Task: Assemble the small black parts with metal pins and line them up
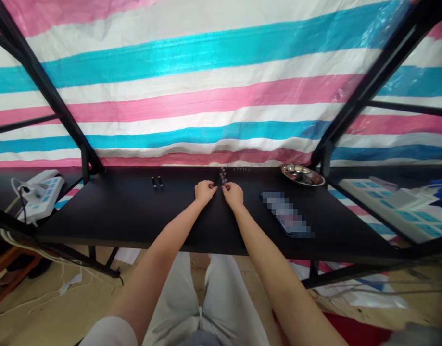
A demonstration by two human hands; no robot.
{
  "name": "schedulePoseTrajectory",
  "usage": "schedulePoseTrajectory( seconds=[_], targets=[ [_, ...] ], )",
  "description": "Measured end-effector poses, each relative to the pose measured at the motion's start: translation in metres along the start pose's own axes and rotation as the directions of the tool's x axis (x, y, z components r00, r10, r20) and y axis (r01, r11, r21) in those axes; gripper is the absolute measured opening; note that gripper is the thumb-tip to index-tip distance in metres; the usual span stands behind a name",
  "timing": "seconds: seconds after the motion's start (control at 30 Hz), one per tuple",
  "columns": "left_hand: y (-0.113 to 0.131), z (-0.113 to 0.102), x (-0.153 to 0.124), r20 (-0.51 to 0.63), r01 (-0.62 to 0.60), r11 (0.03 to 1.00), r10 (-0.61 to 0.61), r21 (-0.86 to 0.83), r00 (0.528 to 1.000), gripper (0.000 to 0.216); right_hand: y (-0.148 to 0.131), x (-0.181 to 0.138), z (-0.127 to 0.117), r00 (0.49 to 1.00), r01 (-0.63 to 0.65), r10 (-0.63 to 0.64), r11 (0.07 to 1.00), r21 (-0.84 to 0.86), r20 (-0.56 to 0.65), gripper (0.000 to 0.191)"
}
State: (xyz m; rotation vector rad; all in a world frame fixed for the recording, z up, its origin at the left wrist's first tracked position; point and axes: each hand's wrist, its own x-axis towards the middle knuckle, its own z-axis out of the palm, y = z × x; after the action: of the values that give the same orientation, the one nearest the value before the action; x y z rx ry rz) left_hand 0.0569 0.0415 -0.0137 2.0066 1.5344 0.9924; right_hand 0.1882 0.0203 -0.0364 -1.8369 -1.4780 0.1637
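Both my hands rest on the black table (134,211), close together near its far middle. My left hand (204,191) is curled, fingers pinched toward the right. My right hand (233,194) is curled too, fingers pinched toward the left. Between and just beyond them stands a short row of small dark and light pieces (222,176); what the fingers hold is too small to name. Two small dark cylinders (157,182) stand apart to the left of my left hand.
A metal dish (303,174) sits at the table's far right. A phone (287,214) lies flat right of my right hand. Power strips lie on side shelves at left (40,194) and right (390,204). A striped tarp hangs behind; black frame posts flank the table.
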Motion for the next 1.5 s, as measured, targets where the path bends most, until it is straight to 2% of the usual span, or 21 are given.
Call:
schedulePoseTrajectory(
  seconds=[0.2, 0.63, 0.83, 0.9, 0.97, 1.03, 1.13, 1.23, 1.3, 1.4, 1.5],
  targets=[
    [0.006, 0.007, 0.013, -0.036, 0.041, 0.987, -0.036, 0.153, 0.999, 0.014, 0.002, 0.008, 0.006, 1.0, 0.021, -0.022, 1.0, -0.013, -0.005, 0.018],
    [0.011, 0.018, 0.019, -0.047, 0.12, 0.975, -0.113, 0.188, 0.992, 0.019, 0.005, 0.013, 0.009, 1.0, 0.01, -0.01, 1.0, -0.027, -0.002, 0.019],
    [0.006, 0.015, 0.016, -0.05, 0.093, 0.956, -0.082, 0.279, 0.995, 0.02, 0.007, 0.015, 0.012, 1.0, 0.01, -0.011, 1.0, -0.021, -0.01, 0.018],
    [0.003, 0.004, 0.014, -0.033, 0.009, 0.945, 0.002, 0.326, 0.999, 0.02, 0.008, 0.015, 0.013, 1.0, -0.003, 0.003, 1.0, -0.027, -0.003, 0.017],
    [0.001, -0.018, 0.014, 0.0, -0.131, 0.915, 0.142, 0.381, 0.99, 0.019, 0.008, 0.015, 0.013, 1.0, -0.013, 0.013, 0.999, -0.029, 0.004, 0.017],
    [0.0, -0.048, 0.017, 0.052, -0.266, 0.865, 0.27, 0.425, 0.961, 0.018, 0.009, 0.015, 0.013, 1.0, -0.012, 0.012, 0.999, -0.029, 0.003, 0.018],
    [-0.003, -0.104, 0.029, 0.187, -0.402, 0.754, 0.359, 0.519, 0.914, 0.02, 0.008, 0.011, 0.013, 0.999, 0.004, -0.005, 1.0, -0.01, -0.039, 0.023],
    [-0.014, -0.156, 0.043, 0.351, -0.453, 0.652, 0.291, 0.608, 0.89, 0.022, 0.007, 0.007, 0.01, 0.994, 0.023, -0.017, 0.998, 0.057, -0.11, 0.029],
    [-0.026, -0.181, 0.049, 0.387, -0.431, 0.655, 0.222, 0.621, 0.895, 0.022, 0.005, 0.005, 0.007, 0.989, 0.041, -0.026, 0.993, 0.106, -0.143, 0.031],
    [-0.047, -0.202, 0.052, 0.406, -0.386, 0.677, 0.139, 0.626, 0.903, 0.016, 0.002, 0.002, 0.003, 0.984, 0.076, -0.049, 0.985, 0.155, -0.17, 0.03],
    [-0.063, -0.207, 0.051, 0.403, -0.374, 0.653, 0.114, 0.658, 0.908, 0.016, 0.0, 0.001, 0.001, 0.982, 0.096, -0.064, 0.978, 0.184, -0.175, 0.029]
  ],
)
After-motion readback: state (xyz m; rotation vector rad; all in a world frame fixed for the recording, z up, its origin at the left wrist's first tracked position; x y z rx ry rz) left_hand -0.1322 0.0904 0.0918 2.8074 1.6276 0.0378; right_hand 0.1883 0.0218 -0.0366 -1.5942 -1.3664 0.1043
